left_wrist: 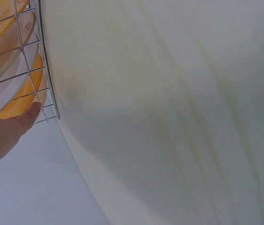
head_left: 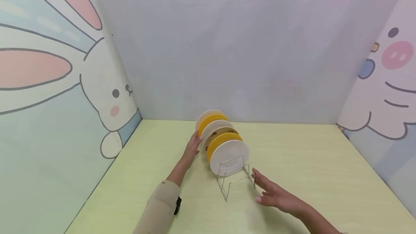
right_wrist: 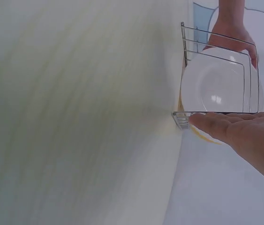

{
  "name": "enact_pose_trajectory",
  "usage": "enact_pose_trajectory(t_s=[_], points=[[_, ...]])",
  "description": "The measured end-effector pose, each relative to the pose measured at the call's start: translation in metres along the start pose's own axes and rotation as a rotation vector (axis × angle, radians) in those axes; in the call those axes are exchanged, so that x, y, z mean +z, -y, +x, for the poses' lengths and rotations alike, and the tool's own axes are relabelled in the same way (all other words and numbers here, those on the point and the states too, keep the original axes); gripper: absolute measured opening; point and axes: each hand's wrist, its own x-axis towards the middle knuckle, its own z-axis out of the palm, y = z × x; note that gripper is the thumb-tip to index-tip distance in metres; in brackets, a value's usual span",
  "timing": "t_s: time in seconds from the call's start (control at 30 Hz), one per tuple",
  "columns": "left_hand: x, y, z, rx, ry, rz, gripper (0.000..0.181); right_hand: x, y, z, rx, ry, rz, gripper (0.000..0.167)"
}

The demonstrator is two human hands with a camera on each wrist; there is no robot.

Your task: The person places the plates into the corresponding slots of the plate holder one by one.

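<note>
A wire dish rack (head_left: pixel 231 182) stands on the table, with several plates upright in a row in it. The front plate (head_left: pixel 229 158) is white; behind it come a yellow plate (head_left: pixel 224 138), a tan patterned plate (head_left: pixel 221 132), and more white and yellow ones. My left hand (head_left: pixel 192 148) is at the left side of the row, towards its back, and its thumb (left_wrist: pixel 34 112) lies by the rack's wires. My right hand (head_left: pixel 274 194) is beside the rack's front right corner, its fingers extended along the side wire (right_wrist: pixel 225 113).
The pale yellow table (head_left: pixel 308 161) meets a grey back wall (head_left: pixel 234 53). Side panels carry a cartoon rabbit (head_left: pixel 104 93) on the left and a pink-cheeked figure (head_left: pixel 386 93) on the right. The rack's front slots hold no plates.
</note>
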Motion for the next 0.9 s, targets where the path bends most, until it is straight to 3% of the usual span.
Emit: enact_pose_trajectory(t_s=[0.13,0.33,0.5,0.63,0.73,0.9], points=[[0.002,-0.002,-0.003,-0.012,-0.034,0.013,0.064,0.0,0.004,-0.001,0.008,-0.02,-0.012,0.072],[0.01,0.004,-0.013,0.017,-0.196,-0.011,0.063,-0.016,0.009,0.008,-0.051,-0.261,-0.048,0.062],[0.026,0.003,-0.026,0.05,-0.313,0.029,0.062,-0.03,0.008,0.041,-0.153,-0.408,-0.039,0.057],[0.04,0.007,-0.032,-0.008,-0.386,0.047,0.063,-0.031,0.004,0.073,-0.158,-0.452,-0.021,0.058],[0.051,0.01,-0.034,-0.048,-0.401,0.037,0.065,-0.028,0.0,0.092,-0.133,-0.457,-0.01,0.06],[0.063,0.012,-0.036,-0.059,-0.363,0.024,0.07,-0.023,-0.007,0.11,-0.099,-0.467,0.016,0.06]])
